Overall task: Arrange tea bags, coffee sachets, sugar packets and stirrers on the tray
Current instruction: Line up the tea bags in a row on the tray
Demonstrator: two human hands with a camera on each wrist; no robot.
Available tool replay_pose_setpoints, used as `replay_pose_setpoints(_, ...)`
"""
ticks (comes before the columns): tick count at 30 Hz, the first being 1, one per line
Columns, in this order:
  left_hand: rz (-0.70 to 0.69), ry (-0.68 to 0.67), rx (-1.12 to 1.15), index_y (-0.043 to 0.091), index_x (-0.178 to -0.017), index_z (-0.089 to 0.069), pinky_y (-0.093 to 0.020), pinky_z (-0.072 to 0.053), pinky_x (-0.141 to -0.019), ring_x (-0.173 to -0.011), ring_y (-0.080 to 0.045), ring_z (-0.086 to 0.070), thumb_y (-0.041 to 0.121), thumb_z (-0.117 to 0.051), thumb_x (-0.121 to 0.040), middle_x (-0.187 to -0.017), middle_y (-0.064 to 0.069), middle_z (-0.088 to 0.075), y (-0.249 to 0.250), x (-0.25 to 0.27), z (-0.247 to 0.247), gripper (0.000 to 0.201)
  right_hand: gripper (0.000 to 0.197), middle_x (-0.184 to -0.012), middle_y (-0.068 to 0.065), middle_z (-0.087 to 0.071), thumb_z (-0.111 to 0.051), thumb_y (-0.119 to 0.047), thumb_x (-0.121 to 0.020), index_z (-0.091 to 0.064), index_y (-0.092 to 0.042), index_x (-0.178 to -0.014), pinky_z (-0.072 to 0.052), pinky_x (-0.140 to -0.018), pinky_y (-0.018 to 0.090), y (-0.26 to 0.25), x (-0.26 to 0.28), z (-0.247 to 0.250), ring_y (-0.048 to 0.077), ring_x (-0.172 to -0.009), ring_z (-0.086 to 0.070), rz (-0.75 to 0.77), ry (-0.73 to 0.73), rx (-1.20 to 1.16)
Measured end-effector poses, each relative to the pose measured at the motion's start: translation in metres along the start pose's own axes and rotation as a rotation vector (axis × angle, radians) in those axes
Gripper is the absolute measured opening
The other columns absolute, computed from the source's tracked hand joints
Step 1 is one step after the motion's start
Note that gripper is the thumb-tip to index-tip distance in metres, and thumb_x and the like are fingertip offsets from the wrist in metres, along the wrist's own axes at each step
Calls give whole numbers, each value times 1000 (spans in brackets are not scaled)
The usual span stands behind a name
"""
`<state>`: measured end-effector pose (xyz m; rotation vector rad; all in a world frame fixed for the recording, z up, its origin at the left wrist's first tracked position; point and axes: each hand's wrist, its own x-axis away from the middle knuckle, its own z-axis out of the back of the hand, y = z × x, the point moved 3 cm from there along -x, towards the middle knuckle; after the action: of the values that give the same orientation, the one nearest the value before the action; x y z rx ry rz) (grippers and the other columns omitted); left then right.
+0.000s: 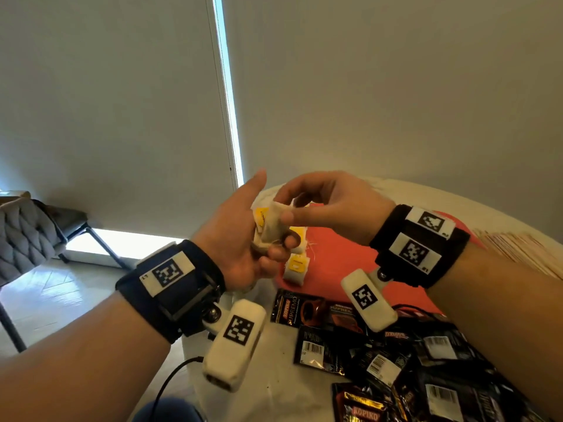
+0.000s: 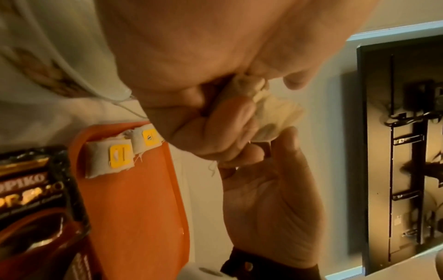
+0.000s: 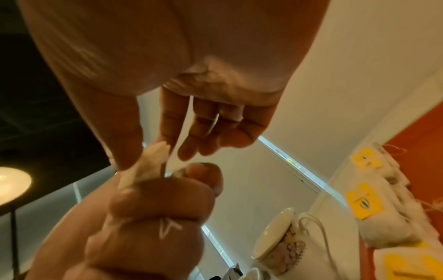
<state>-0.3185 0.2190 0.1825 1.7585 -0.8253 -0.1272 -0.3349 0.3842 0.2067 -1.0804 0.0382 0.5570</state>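
Both hands raised above the table edge, meeting over the near end of the tray.

Left hand (image 1: 240, 233): fingers curled round a small bunch of tea bags (image 1: 269, 229), thumb up and free. White paper and one yellow tag visible inside the grip; number of bags in the bunch not determinable.

Right hand (image 1: 329, 205): thumb and forefinger pinched on the top corner of one white tea bag in that bunch; remaining fingers loosely bent and apart, touching nothing. Confirmed in the right wrist view, with the bag corner (image 3: 153, 157) clamped between the two fingertips above the left fist.

Orange tray (image 1: 341, 254) flat on the white table (image 1: 274, 388). Contents, as far as visible: tea bags with yellow tags (image 1: 295, 266) laid side by side along one end, close together or touching. Two shown in the left wrist view (image 2: 107, 161), three or more in the right wrist view (image 3: 374, 204). Rest of the tray floor largely hidden behind the hands and wrists.

Outside the tray, on the table at the near right: loose heap of black coffee sachets (image 1: 396, 360), overlapping, some face up and some barcode up, the nearest just beside the tray edge. Bundle of pale wooden stirrers (image 1: 524, 251) on the table at the far right, beyond the right wrist. Grey quilted chair (image 1: 24, 233) at the left, off the table.
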Motion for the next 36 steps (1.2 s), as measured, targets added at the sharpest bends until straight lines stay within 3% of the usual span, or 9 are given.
replay_pose_setpoints(3, -29, 103, 56, 17, -76, -71, -19, -34, -40, -51, -13, -44, 65, -43, -101, -73, -6, -54, -2, 1, 0, 61, 12, -88, -5, -74, -84, -27, -81, -76, -30, -90, -57, -77, 42, 1, 0, 1, 16, -83, -66, 45, 66, -31)
replay_pose_setpoints(6, -61, 245, 145, 11, -100, -65, -20, -41, -41, -54, -14, -49, 43, -49, -104, -75, -7, -58, -6, -1, 10, 36, 13, -89, 8, -74, -81, -16, -79, -75, -22, -89, -52, -61, 33, 1, -1, 7, 21, -74, -66, 69, 136, -291)
replay_pose_setpoints(10, -81, 357, 223, 13, -94, -54, -20, -40, -39, -55, -14, -48, 23, -56, -97, -78, -9, -63, -13, 0, 21, 11, 17, -96, 8, -75, -78, 4, -82, -71, -10, -88, -59, -70, 33, -7, 2, 13, 25, -82, -72, 225, 283, -319)
replay_pose_setpoints(16, -336, 338, 198, 11, -110, -69, -21, -41, -42, -55, -12, -46, 40, -60, -102, -81, -6, -64, 8, 2, 17, 31, 13, -112, 4, -66, -85, -10, -78, -76, -13, -86, -61, -82, 36, -6, 6, 3, 23, -101, -70, 331, 291, -11)
replay_pose_setpoints(19, -438, 388, 126, 14, -94, -68, -22, -40, -45, -54, -12, -47, 37, -67, -99, -76, -6, -60, 17, 6, 13, 23, 14, -112, 2, -64, -86, -8, -78, -77, -12, -88, -63, -82, 37, -3, 6, 1, 20, -101, -69, 312, 306, 51)
replay_pose_setpoints(23, -531, 465, -176, 14, -99, -69, -24, -40, -48, -56, -12, -45, 23, -65, -101, -87, -11, -55, 25, 7, 15, 11, 18, -111, 0, -62, -87, -6, -76, -77, -13, -88, -63, -80, 33, -3, 7, 0, 18, -99, -68, 295, 301, 90)
replay_pose_setpoints(27, -626, 544, -498, 18, -91, -71, -28, -46, -52, -57, -13, -50, 20, -70, -98, -68, -3, -57, 38, 8, 18, 8, 39, -120, 1, -61, -76, -7, -75, -61, -24, -107, -61, -83, 46, 5, 7, 8, 22, -110, -63, 231, 192, -38)
replay_pose_setpoints(33, -571, 524, -922, 22, -86, -73, -38, -54, -67, -70, -17, -60, 31, -78, -91, -77, -3, -67, 54, 7, 14, 12, 28, -102, 2, -73, -73, -40, -79, -71, -26, -103, -60, -86, 53, 14, -1, 13, 26, -95, -70, 32, 201, -38)
replay_pose_setpoints(36, -543, 534, -963, 21, -84, -74, -35, -50, -65, -67, -14, -56, 33, -81, -89, -70, 1, -63, 58, 6, 13, 14, 19, -95, 2, -75, -74, -38, -88, -75, -24, -101, -60, -84, 53, 14, -1, 9, 29, -90, -72, -20, 208, 22)
